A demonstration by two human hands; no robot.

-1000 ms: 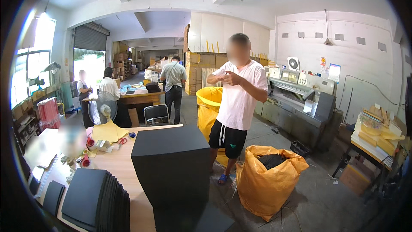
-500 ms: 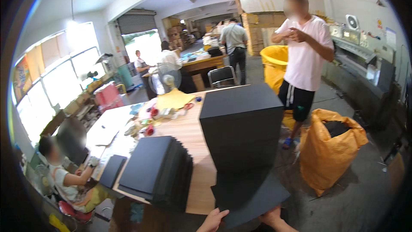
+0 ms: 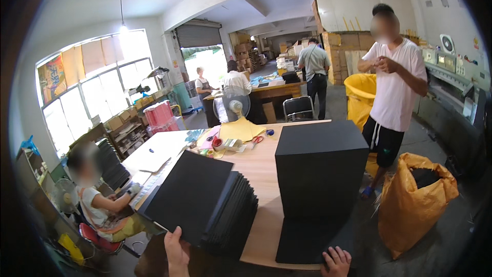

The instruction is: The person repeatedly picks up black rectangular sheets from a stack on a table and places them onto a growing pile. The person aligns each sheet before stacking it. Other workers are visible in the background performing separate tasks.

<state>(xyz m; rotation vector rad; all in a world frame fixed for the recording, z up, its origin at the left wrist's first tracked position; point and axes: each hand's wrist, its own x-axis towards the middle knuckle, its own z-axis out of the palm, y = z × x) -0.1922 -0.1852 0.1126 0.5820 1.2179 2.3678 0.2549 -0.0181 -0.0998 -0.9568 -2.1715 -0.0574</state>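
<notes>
My left hand (image 3: 177, 249) grips the near edge of a large black sheet (image 3: 192, 190), thumb uppermost. That sheet lies askew over a stack of black sheets (image 3: 237, 215) whose right edges fan out unevenly. At the table's near edge, my right hand (image 3: 336, 262) rests on the corner of another black sheet (image 3: 312, 241) with its fingers apart. This sheet lies flat in front of a tall, squared black stack (image 3: 320, 177).
Scissors (image 3: 257, 141), tape rolls and yellow paper (image 3: 241, 130) lie farther back on the wooden table (image 3: 261, 225). A seated person (image 3: 100, 200) works at left. Another person (image 3: 397, 72) stands at right, behind a filled orange sack (image 3: 415, 205). A fan (image 3: 234, 105) stands beyond the table.
My left hand has moved from the sheet before the tall stack to the left stack, where a sheet now lies askew. The right sheet has settled flat. The view has shifted left.
</notes>
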